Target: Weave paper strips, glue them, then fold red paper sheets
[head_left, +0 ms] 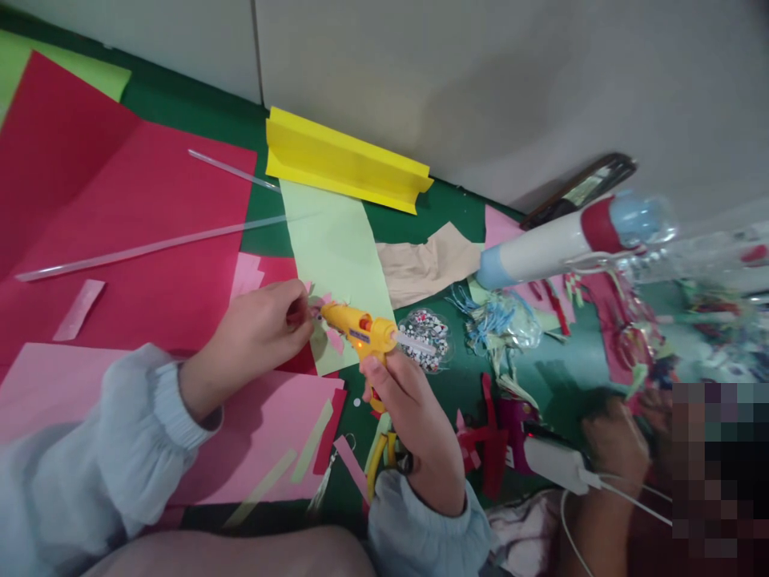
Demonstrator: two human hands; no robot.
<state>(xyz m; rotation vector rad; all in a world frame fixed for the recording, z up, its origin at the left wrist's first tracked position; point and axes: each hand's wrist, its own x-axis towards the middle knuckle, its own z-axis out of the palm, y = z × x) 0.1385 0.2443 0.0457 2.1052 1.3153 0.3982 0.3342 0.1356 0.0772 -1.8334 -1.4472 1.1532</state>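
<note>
My right hand [400, 385] is wrapped round the handle of a yellow glue gun [352, 322], a clear glue stick jutting from its back end. The gun's nozzle points left, toward the fingertips of my left hand [273, 320]. Those fingers are pinched together at the nozzle, and what they hold is too small to make out. Small pink paper pieces [335, 340] lie just under the nozzle on a pale green paper strip [336, 256]. A round clear container of beads [426, 338] sits to the right of the gun.
Red paper [138, 200] and pink paper [252, 433] cover the left side. Folded yellow paper [348, 160] lies at the back, near a wall. On the right are a white and blue bottle [541, 244], blue threads [493, 316], a white plug with cables [556, 463] and another person's hand [616, 437].
</note>
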